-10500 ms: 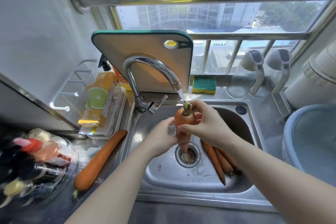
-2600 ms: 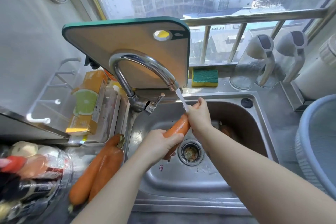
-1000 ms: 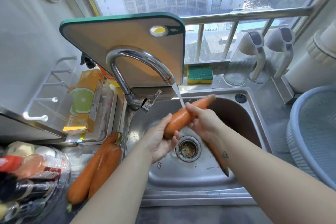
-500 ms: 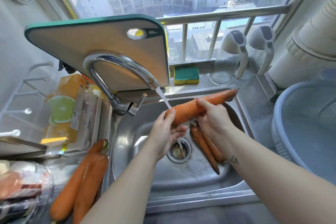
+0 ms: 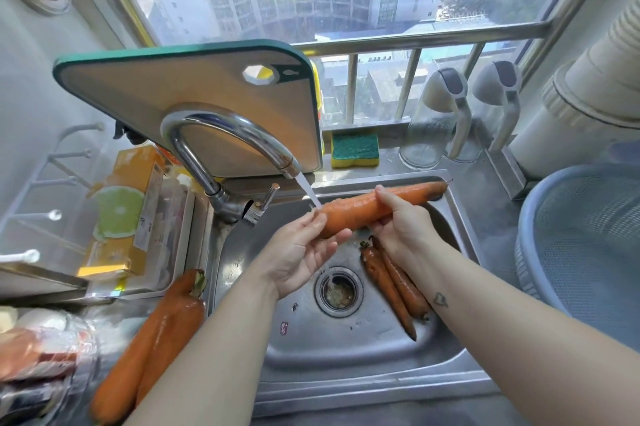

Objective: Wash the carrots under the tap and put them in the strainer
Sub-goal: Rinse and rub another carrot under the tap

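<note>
The long orange carrot (image 5: 367,208) has swung level, its tip now over the back right corner of the steel sink (image 5: 346,353). Right hand (image 5: 403,230) grips its middle; left hand (image 5: 298,254) pinches its thick end under the chrome tap (image 5: 225,128) stream.

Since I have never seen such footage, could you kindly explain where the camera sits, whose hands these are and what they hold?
There is no machine: a person wears a wide-angle camera on the head, looking down at their own bare hands. The right hand grips a carrot around its middle and the left hand holds its left end, under water from the tap. Two thinner carrots lie in the sink, two more carrots on the counter at the left, and a blue strainer stands at the right.
</note>
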`<state>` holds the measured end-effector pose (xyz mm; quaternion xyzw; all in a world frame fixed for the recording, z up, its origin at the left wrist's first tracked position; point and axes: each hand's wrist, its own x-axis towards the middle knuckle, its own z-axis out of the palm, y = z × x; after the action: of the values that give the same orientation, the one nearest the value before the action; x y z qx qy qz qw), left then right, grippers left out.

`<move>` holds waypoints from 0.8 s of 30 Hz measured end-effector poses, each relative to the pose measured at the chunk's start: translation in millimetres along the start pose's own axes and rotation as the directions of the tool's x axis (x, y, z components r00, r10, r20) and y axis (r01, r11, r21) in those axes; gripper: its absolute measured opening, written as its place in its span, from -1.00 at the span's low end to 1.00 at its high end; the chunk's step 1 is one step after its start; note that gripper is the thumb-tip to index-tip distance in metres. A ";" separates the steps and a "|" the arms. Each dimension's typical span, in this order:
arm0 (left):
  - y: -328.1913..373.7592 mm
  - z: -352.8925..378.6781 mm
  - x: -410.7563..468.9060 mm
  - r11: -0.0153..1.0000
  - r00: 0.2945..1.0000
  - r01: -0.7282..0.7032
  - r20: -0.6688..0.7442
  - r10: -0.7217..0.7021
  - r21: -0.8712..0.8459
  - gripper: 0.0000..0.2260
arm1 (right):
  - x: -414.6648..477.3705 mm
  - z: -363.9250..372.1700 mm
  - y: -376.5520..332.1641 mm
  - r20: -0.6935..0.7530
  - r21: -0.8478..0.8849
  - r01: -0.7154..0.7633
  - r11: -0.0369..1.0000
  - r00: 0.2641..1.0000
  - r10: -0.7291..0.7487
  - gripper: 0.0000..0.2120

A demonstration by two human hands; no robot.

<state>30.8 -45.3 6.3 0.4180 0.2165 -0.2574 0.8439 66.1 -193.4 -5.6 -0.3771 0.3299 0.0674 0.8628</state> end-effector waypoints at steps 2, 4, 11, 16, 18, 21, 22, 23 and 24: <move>1.3 -1.5 -2.3 0.998 0.999 -0.031 0.011 0.030 0.048 -0.81 | -1.5 1.1 2.4 -0.004 0.011 0.002 1.000 1.000 -0.002 -0.76; -2.6 2.8 -1.5 0.975 0.995 -0.082 -0.035 0.091 0.209 -0.77 | -4.1 4.5 5.8 0.010 -0.023 0.053 0.998 0.999 -0.053 -0.68; -1.3 0.9 -3.1 0.991 0.993 -0.114 -0.031 0.116 0.063 -0.81 | -1.2 7.0 -1.3 0.047 0.017 -0.018 1.000 0.999 0.017 -0.89; 1.1 3.1 -5.4 0.992 0.991 -0.092 -0.091 0.100 0.090 -0.87 | -6.9 9.2 3.0 0.036 -0.022 -0.004 1.000 0.999 0.005 -0.91; 0.2 7.1 -3.0 0.978 0.978 -0.111 -0.153 0.138 0.177 -0.90 | -7.2 9.9 3.3 0.027 -0.026 -0.009 1.000 1.000 0.010 -0.89; 5.5 0.7 -6.8 0.993 0.996 -0.069 -0.042 0.073 0.097 -0.85 | -5.9 8.9 -0.2 0.038 -0.009 -0.040 0.999 0.998 0.040 -0.91; 8.0 -2.4 -9.5 0.996 0.998 -0.057 -0.007 0.058 0.068 -0.82 | -6.8 9.1 -0.6 0.046 -0.005 -0.053 0.999 0.998 0.053 -0.90; 8.9 -4.5 -10.5 0.997 0.998 -0.057 -0.003 0.057 0.055 -0.81 | -7.4 9.6 0.3 0.050 -0.006 -0.057 0.998 0.997 0.057 -0.89; 8.2 -4.4 -9.5 0.996 0.997 -0.065 -0.032 0.067 0.052 -0.82 | -8.5 10.8 1.8 0.047 -0.014 -0.049 0.999 0.998 0.049 -0.87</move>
<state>27.9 -35.0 14.1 0.4507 0.2100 -0.2276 0.8372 64.4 -183.5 4.0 -0.3727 0.3180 0.0996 0.8661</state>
